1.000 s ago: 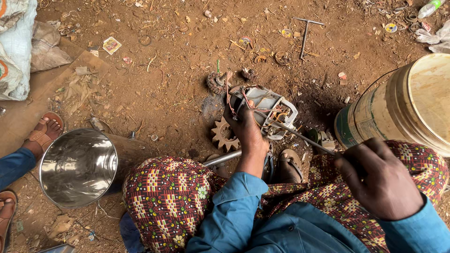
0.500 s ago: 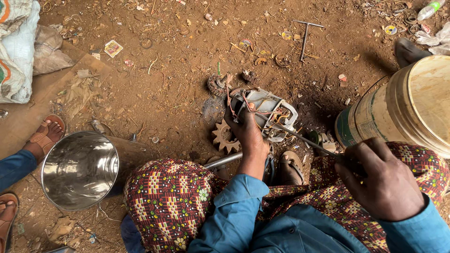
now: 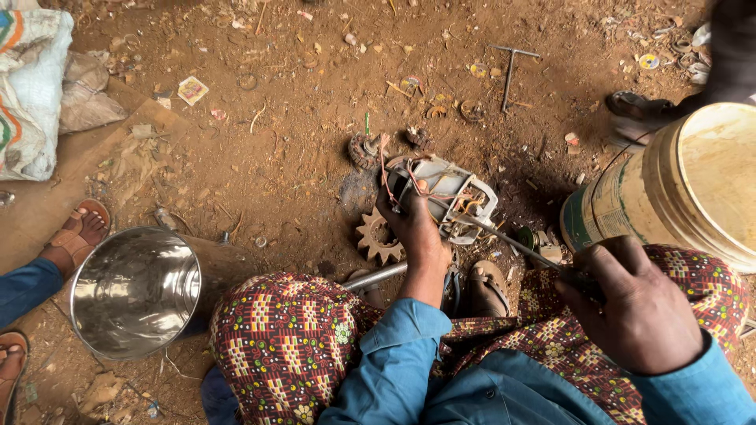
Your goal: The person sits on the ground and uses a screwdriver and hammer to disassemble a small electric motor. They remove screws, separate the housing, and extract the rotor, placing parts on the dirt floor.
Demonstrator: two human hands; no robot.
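The left hand (image 3: pixel 413 228) presses down on the grey motor housing (image 3: pixel 449 193) lying on the dirt floor (image 3: pixel 260 157). The right hand (image 3: pixel 638 303), well apart, grips a screwdriver (image 3: pixel 504 236) whose tip reaches the housing.

Soft daylight fills the whole picture, and the brown dirt looks warm. A shiny steel bucket (image 3: pixel 138 291) at lower left glares white. Small dark shadows sit under things. Everything looks sharp; edges bend slightly.
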